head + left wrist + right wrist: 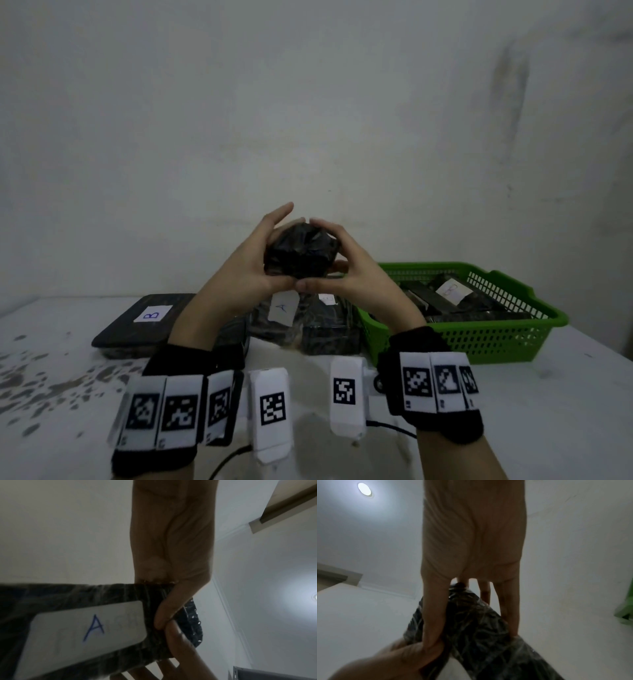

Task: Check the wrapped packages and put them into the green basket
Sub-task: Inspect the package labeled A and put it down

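both hands (301, 270) grip a seemingly plastic-wrapped black package (301, 251) aloft.

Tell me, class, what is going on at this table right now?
A person holds one black wrapped package up above the table, gripped between the left hand and right hand, as if checking it. The left wrist view shows a white label marked A on it. More packages lie on the table below, one labelled B. The green basket to the right already has some packages inside. The held one has not gone in yet.
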`<state>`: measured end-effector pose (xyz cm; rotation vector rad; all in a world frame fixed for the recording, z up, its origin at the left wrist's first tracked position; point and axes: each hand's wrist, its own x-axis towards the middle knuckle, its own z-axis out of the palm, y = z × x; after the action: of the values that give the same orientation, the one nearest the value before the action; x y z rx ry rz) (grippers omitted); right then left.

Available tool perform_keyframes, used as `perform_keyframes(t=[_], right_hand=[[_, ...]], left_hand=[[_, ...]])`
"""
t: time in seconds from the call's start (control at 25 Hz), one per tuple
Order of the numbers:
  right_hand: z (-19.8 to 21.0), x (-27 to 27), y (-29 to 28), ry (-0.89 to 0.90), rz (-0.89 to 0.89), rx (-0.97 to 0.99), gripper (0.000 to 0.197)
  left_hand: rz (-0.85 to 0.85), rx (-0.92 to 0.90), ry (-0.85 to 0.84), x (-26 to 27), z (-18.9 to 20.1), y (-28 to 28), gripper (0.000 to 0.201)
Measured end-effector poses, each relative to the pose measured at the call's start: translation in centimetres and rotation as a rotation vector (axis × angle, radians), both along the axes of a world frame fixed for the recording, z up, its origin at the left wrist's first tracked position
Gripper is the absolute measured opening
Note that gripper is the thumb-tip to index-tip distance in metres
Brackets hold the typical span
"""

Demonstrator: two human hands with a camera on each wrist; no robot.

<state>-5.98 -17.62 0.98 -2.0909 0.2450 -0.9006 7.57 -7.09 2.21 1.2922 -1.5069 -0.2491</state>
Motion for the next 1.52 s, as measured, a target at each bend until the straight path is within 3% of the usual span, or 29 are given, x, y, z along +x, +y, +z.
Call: perform_keyframes(t=[0.08,0.2,0.28,0.36,0.44,0.52,0.56,0.64,0.76,0.96,1.12,1.28,1.44,1.52], right_hand=[[-0.1,0.2,-0.4,-0.157,-0.065,0.182,0.049],[0.1,-0.3,-1.7,-0.441,-0.002,0.680,0.039],[0.5,-0.7,-2.0,-0.500,0.051,0.881,0.019],[0.7,-0.8,-1.6,-0.447,0.070,0.945,0.004],[0.8,-0.9,-1.6,-0.367,0.043,0.864,0.017],[0.9,-1.2,-1.9,-0.275,-0.021,0.689,0.046],[0.8,-1.4,-1.8,-0.213,-0.058,0.592,0.051],[0.8,-1.4,-1.4,-0.155,-0.114,0.491,0.047],[0.7,-1.1,-1.4,-0.243,-0.161,0.529,0.052],[0.9,-1.6,-1.3,-0.266,-0.065,0.552,0.062],[1.0,-1.6,-1.2,-0.243,-0.098,0.473,0.042],[0.9,-1.4,-1.1,-0.262,-0.118,0.435,0.040],[1.2,-1.9,-1.2,-0.234,-0.048,0.446,0.043],[1.3,-2.2,-1.3,-0.233,-0.014,0.462,0.041]], left_hand=[[0.024,-0.042,0.005,0.1,-0.2,-0.2,0.078],[0.367,-0.034,0.054,1.2,-0.1,-0.1,0.097],[0.480,0.011,0.191,1.7,0.0,0.2,0.106],[0.399,0.003,0.340,2.1,-0.2,0.2,0.102],[0.319,-0.062,0.429,2.4,-0.3,0.0,0.090],[0.330,-0.132,0.443,2.7,-0.2,-0.1,0.081],[0.349,-0.152,0.430,2.8,-0.3,-0.2,0.080],[0.362,-0.162,0.384,2.8,-0.3,-0.3,0.078],[0.290,-0.070,0.317,2.3,-0.5,-0.3,0.086],[0.141,-0.031,0.392,2.4,-0.5,0.3,0.085],[0.123,-0.098,0.413,2.2,-0.3,0.4,0.059],[0.118,-0.108,0.419,2.4,-0.3,0.0,0.039],[0.080,-0.102,0.405,2.5,-0.3,0.3,0.054],[0.046,-0.124,0.384,2.3,-0.2,0.4,0.050]])
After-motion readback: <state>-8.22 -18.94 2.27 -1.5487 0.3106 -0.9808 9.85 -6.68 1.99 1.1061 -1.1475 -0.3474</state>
